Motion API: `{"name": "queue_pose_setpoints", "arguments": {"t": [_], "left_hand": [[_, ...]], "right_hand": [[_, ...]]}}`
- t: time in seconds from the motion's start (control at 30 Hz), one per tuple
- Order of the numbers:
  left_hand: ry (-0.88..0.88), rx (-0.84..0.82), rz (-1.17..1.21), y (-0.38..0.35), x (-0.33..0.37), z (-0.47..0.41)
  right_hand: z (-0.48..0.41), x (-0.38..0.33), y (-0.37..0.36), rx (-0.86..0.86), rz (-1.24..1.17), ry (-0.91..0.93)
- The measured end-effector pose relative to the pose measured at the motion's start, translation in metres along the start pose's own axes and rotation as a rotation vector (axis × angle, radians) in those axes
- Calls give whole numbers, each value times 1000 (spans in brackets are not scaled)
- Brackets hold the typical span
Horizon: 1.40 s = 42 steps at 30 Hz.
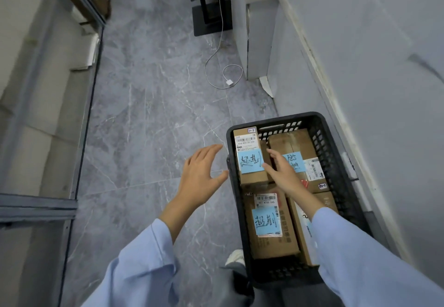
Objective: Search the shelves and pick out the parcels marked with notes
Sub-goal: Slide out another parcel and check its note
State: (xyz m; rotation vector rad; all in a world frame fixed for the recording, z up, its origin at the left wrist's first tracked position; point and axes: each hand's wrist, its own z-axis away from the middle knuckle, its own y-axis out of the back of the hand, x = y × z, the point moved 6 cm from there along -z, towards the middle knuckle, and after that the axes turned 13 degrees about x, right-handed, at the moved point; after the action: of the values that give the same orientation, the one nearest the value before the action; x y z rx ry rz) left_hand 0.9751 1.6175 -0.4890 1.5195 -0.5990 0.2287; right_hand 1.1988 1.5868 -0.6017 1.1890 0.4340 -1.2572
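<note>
Parcels (272, 246) of brown cardboard, four of them, lie packed side by side in the black crate (276, 119) close to the white wall (384, 90), three plainly showing blue notes (266, 221) with handwriting. My right hand (283, 172) reaches over the far pair, fingers straight, gripping nothing. My left hand (201, 177) hovers spread and relaxed just left of the crate's rim, holding nothing

Grey marble floor (149, 114); white wall (384, 66) at 3 o'clock; black stand (209, 18) at 12, white cable (223, 71) looped on floor nearby.
</note>
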Motion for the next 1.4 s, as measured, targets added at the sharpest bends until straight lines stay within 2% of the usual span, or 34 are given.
{"name": "queue_pose_setpoints", "arguments": {"t": [0.2,0.43,0.7,1.03,1.4], "left_hand": [[57,59,-25,51,33,0],[180,159,-75,147,53,14],[311,329,-159,265,52,53],[559,550,-289,396,-9,182],[908,816,-455,510,-105,429]], "right_hand": [[18,-75,31,-31,256,180],[52,-181,40,-105,538,393],[122,-307,10,-179,658,665],[254,-419,-106,-402,714,1020],[486,-483,-283,-687,579,1458]]}}
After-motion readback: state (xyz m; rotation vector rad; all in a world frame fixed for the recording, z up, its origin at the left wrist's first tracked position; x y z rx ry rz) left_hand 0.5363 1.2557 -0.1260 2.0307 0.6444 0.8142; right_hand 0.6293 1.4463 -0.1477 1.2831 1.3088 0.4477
